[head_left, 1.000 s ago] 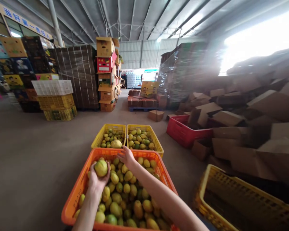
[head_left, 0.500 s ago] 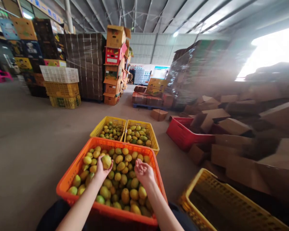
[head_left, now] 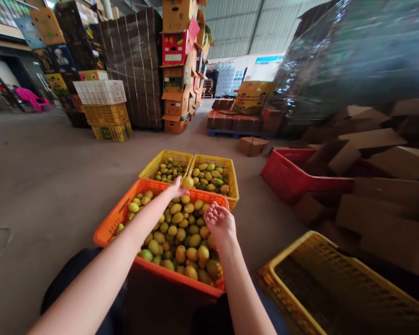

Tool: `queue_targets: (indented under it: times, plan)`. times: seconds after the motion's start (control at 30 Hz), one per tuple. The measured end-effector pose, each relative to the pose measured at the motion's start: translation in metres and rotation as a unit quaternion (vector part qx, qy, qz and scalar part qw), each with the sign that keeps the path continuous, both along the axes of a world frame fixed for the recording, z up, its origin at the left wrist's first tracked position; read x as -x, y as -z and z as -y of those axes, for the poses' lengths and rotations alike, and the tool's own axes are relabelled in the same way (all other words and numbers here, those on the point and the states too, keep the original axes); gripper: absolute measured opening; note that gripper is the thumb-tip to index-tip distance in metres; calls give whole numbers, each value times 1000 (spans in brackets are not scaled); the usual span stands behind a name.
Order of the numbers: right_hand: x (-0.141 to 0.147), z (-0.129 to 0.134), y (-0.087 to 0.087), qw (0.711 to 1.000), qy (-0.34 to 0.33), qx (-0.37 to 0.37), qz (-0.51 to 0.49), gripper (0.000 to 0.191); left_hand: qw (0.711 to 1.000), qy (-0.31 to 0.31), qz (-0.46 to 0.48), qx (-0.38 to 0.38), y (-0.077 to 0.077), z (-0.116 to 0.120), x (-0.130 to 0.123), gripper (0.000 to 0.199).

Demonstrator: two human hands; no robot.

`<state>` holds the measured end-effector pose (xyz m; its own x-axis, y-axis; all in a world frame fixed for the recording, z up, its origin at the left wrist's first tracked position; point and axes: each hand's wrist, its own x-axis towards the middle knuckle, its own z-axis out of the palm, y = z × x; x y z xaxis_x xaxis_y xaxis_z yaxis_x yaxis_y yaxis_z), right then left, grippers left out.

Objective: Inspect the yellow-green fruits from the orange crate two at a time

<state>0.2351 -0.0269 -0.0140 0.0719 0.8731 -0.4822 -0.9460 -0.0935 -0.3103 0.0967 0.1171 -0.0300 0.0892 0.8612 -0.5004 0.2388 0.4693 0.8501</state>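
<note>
An orange crate (head_left: 117, 218) full of yellow-green fruit stands in front of me. Beyond its far rim are two yellow crates side by side, the left one (head_left: 147, 168) and the right one (head_left: 234, 186), both holding similar fruit. My left hand (head_left: 178, 187) is stretched out over the far rim of the orange crate, closed on a yellow fruit (head_left: 187, 182) near the right yellow crate. Above the right part of the orange crate hangs my right hand (head_left: 219, 219), palm up, with its fingers curled; nothing shows in it.
At the lower right lies a yellow crate (head_left: 282, 279). Behind it are a red crate (head_left: 286, 174) and piled cardboard (head_left: 391, 223). Stacked boxes (head_left: 174, 88), a wrapped stack (head_left: 132, 70) and stacked crates (head_left: 106, 115) stand farther back.
My left hand has moved forward with the fruit, from over the orange crate to its far rim. My right hand stays over the fruit, still curled. The view has shifted.
</note>
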Motion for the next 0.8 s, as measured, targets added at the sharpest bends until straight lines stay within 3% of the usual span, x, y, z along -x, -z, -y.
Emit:
queue_targets:
  times: [0.07,0.13,0.23,0.33,0.43,0.53,0.63,0.8]
  plan:
    - [2,-1,0,1000,-7,1,-4,17,998,24,-49,-30,-20,-28,-14,51]
    - [5,-2,1,1000,-19,-6,-9,17,991,60,-115,-45,-15,-31,-13,40]
    - [8,-2,-2,999,-28,-22,-11,17,961,119,-245,-38,30,2,16,35]
    - [11,3,-8,999,-28,-20,-25,17,909,157,-383,-42,89,50,62,36]
    - [16,8,-13,999,-35,-16,-36,17,855,181,-483,-52,133,85,104,35]
    - [22,10,-13,998,-51,-17,-34,14,813,210,-539,-74,156,99,127,44]
    - [26,8,-10,998,-60,-16,-30,13,782,234,-571,-94,168,97,131,59]
    - [28,4,-4,998,-59,-3,-23,12,765,231,-593,-97,183,84,122,49]
